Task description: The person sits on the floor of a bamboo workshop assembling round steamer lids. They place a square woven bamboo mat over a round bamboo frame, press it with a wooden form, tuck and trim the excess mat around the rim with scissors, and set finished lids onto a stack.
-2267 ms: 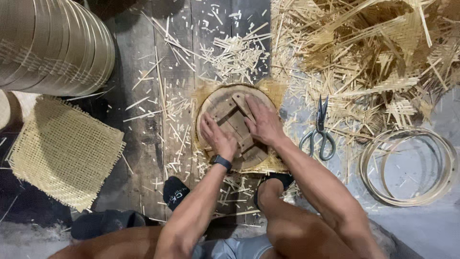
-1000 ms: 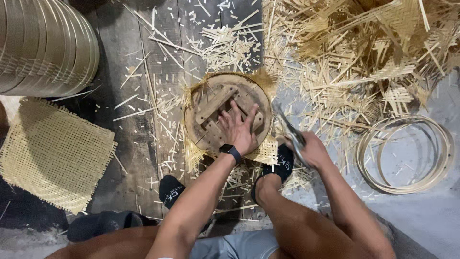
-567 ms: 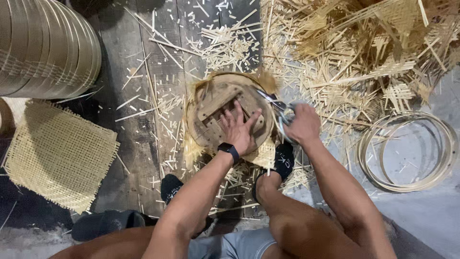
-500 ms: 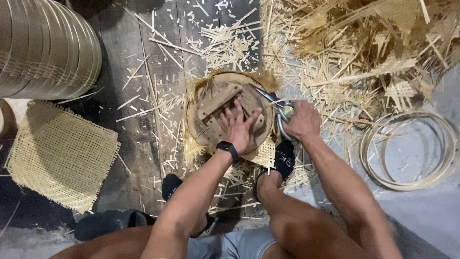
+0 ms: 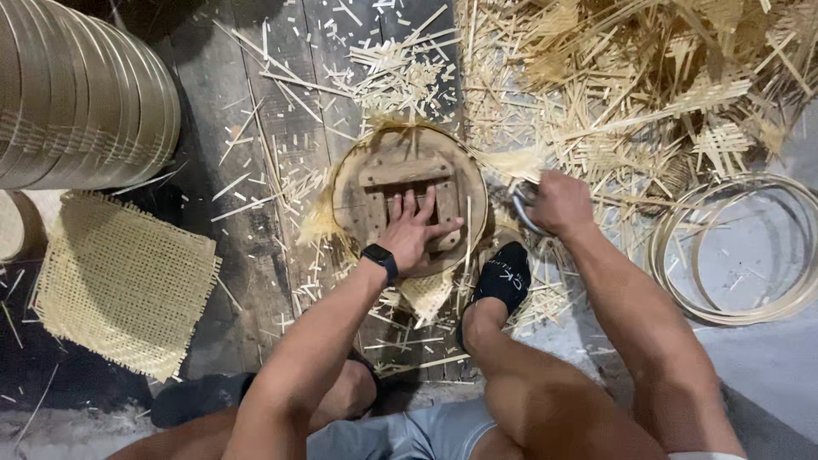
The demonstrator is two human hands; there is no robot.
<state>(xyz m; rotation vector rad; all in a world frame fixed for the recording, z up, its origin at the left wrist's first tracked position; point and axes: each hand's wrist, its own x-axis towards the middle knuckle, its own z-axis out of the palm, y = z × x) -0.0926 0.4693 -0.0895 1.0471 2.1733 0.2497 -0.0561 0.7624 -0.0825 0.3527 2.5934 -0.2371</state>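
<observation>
The left hand [image 5: 415, 232] lies open, palm down and fingers spread, pressing on the round wooden form [image 5: 409, 192] that sits on the plank floor [image 5: 213, 102] just ahead of the person's knees. Woven cane edges [image 5: 426, 294] stick out from under the form, on the near side below the left hand. The right hand [image 5: 558, 203] is closed around the handles of a pair of scissors [image 5: 521, 209], held at the form's right rim; the blades are hidden, so where they cut cannot be told. A black-socked foot [image 5: 504, 277] rests just below the right hand. To the right of the right hand lie loose cane hoops [image 5: 737, 247]; beyond both hands, cane offcuts [image 5: 613, 94] pile up. Well left of the left hand lies a square woven cane mat [image 5: 119, 281], with a stack of hoops [image 5: 77, 94] above it.
</observation>
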